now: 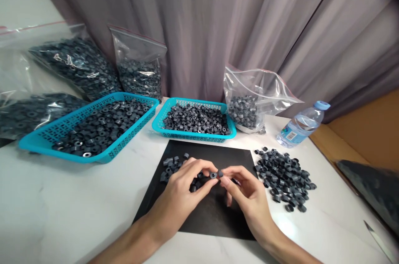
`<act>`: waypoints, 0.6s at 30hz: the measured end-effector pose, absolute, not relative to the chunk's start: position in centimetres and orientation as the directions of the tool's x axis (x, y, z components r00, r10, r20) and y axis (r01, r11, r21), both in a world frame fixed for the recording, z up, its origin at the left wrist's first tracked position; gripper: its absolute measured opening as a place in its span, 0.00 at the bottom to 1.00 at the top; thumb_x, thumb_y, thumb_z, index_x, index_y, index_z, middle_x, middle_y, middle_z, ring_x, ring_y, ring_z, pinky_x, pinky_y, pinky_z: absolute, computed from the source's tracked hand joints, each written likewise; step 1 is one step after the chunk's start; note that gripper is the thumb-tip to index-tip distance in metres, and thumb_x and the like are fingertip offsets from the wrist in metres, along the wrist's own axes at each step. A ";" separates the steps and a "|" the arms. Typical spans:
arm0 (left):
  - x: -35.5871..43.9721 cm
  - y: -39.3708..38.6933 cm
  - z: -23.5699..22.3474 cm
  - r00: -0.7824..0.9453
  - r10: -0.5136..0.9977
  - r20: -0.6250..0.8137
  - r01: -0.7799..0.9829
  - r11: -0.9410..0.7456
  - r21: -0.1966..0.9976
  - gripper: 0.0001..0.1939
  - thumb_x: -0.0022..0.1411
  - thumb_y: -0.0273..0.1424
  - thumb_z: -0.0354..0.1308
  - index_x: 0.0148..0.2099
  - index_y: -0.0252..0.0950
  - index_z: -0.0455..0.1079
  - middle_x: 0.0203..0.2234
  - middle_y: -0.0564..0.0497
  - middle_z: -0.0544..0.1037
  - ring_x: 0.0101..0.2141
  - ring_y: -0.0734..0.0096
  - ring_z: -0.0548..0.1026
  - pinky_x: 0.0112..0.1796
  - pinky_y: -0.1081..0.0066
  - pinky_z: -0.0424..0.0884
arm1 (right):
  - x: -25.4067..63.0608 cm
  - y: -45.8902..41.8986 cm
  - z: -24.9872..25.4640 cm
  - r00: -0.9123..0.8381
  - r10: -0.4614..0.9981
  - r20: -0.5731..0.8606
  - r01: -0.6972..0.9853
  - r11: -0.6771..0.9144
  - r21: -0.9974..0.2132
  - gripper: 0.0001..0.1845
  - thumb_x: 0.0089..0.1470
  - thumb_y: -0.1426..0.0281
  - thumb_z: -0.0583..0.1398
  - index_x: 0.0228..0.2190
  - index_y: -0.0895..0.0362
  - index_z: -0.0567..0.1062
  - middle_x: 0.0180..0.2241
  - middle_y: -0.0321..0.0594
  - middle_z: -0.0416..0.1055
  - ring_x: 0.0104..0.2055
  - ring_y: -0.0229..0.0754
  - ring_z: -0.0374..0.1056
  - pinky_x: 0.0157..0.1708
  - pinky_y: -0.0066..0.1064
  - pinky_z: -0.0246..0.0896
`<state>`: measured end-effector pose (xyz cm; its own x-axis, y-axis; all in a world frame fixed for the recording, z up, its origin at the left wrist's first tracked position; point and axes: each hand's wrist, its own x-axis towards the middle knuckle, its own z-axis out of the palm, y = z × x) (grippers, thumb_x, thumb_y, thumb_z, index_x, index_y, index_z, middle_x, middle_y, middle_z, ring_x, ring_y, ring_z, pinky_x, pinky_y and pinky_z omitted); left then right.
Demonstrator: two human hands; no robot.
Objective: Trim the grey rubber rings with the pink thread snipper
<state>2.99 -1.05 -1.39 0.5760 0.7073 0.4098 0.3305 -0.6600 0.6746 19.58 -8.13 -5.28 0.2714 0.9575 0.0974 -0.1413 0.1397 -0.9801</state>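
Between thumb and forefinger, my left hand (pixel 182 189) pinches a small dark grey ring (pixel 213 175), its hole turned toward me. A small dark cap-like piece (pixel 221 173) is pinched in my right hand (pixel 246 191), almost touching the ring. Both hands are over a black mat (pixel 215 218). Loose dark pieces (pixel 171 167) lie on the mat behind my left hand, which hides some of them. To the right of my right hand, a heap of dark cap-like pieces (pixel 283 176) is spread on the white table (pixel 77 206).
Two blue baskets, the left basket (pixel 107 156) and the middle basket (pixel 193 135), hold many dark rings. Behind stand filled plastic bags, including a left bag (pixel 137 60) and a right bag (pixel 246 110). A water bottle (pixel 301 127) and a pointed blade (pixel 378 239) are at right.
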 end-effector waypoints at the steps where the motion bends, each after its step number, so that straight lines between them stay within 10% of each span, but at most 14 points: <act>1: 3.0 -1.1 -1.4 0.575 0.703 0.419 0.328 -0.667 0.668 0.06 0.66 0.28 0.59 0.44 0.45 0.69 0.35 0.57 0.76 0.38 0.71 0.74 0.46 0.71 0.69 | 19.6 -8.2 -5.3 0.273 0.957 0.098 -0.136 0.139 -0.981 0.11 0.56 0.62 0.66 0.38 0.54 0.77 0.34 0.36 0.72 0.24 0.30 0.63 0.21 0.23 0.62; 18: 3.0 -0.8 -1.6 0.590 0.605 0.535 0.237 -0.763 0.601 0.11 0.66 0.22 0.57 0.47 0.44 0.68 0.39 0.58 0.77 0.44 0.74 0.73 0.51 0.71 0.64 | 19.4 -8.1 -5.4 0.135 0.963 0.232 0.470 0.143 -0.871 0.04 0.62 0.70 0.60 0.40 0.53 0.73 0.33 0.34 0.67 0.30 0.36 0.64 0.29 0.27 0.60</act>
<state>2.99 -0.76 -1.56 0.5895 0.6048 0.5354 0.2371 -0.7632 0.6011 19.36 -8.07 -5.41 0.1352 0.9633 0.2317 0.4703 0.1435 -0.8708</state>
